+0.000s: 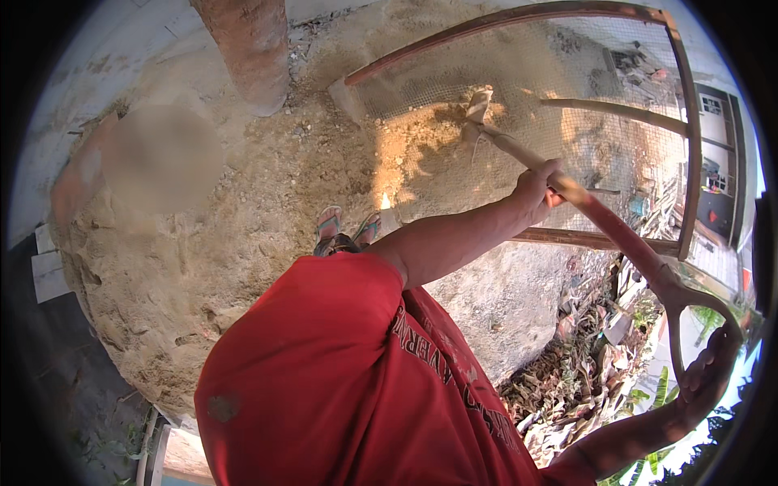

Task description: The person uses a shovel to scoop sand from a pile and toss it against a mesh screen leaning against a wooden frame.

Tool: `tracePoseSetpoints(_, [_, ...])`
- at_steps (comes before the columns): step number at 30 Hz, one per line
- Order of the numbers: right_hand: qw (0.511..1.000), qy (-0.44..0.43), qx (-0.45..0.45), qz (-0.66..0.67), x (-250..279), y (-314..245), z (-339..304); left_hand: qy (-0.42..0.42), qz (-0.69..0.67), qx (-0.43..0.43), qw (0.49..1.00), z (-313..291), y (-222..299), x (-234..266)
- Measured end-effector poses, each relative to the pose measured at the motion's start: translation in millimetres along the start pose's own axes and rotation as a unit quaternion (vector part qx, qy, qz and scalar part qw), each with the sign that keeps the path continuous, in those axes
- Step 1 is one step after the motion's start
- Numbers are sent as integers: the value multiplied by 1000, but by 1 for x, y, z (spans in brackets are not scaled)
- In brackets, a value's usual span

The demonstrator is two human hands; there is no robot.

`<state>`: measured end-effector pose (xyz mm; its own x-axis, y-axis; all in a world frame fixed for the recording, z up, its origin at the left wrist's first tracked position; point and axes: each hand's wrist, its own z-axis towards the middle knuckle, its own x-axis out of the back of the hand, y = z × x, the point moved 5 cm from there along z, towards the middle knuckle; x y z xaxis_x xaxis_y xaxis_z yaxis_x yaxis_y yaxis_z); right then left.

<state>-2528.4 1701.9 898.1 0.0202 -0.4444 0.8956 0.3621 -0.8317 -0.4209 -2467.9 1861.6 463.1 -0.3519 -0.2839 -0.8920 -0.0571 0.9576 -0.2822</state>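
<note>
A long shovel [600, 212] slants across the right half, its shaft reddish and worn. My left hand [538, 191] is closed around the middle of the shaft, arm stretched out. At the lower right, my right hand [707, 368] is closed on the shovel's loop-shaped end handle [674, 320], partly in shadow. The metal blade [478, 109] is over a wire mesh screen [527, 73] in a wooden frame. Sandy soil [417, 138] lies about the blade in a sunlit patch. Whether the blade touches the mesh, I cannot tell.
My sandalled feet [348, 225] stand on sandy, stony ground [267, 178]. A brown column [247, 53] rises at the upper left. Dry leaves [559, 373] are heaped at the lower right. A building with a doorway [717, 166] is at the far right.
</note>
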Motion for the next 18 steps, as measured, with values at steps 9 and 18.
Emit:
tracePoseSetpoints(9, [982,52,-174,57,-106,80,-102,248,-52,-59,965,4,15,142])
tracePoseSetpoints(18, [991,-91,6,-101,-161,77,-134,359,107,24,927,-1,-30,217])
